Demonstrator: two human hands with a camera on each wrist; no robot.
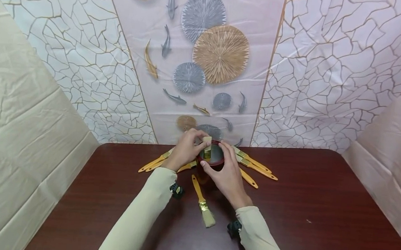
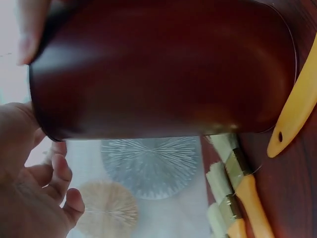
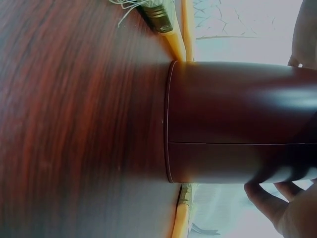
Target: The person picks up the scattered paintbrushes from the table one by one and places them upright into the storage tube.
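A dark red cylindrical cup [image 1: 201,175] stands upright on the table between both hands. My left hand [image 1: 187,149] pinches a paintbrush [image 1: 207,153] at its pale bristles, with the metal ferrule inside the rim and the handle hidden in the cup. My right hand [image 1: 231,178] grips the cup near its top, thumb on the near side and fingers on the far right. In the right wrist view those fingers [image 3: 270,201] press against the cup wall [image 3: 237,106]. The left wrist view has the left hand [image 2: 37,183] beside the cup's mouth.
One paintbrush [image 1: 203,203] lies in front of the cup, bristles toward me. Several yellow-handled brushes [image 1: 155,164] lie to the left, and more brushes [image 1: 257,166] to the right. A patterned backdrop [image 1: 220,56] rises behind the brown table [image 1: 306,212].
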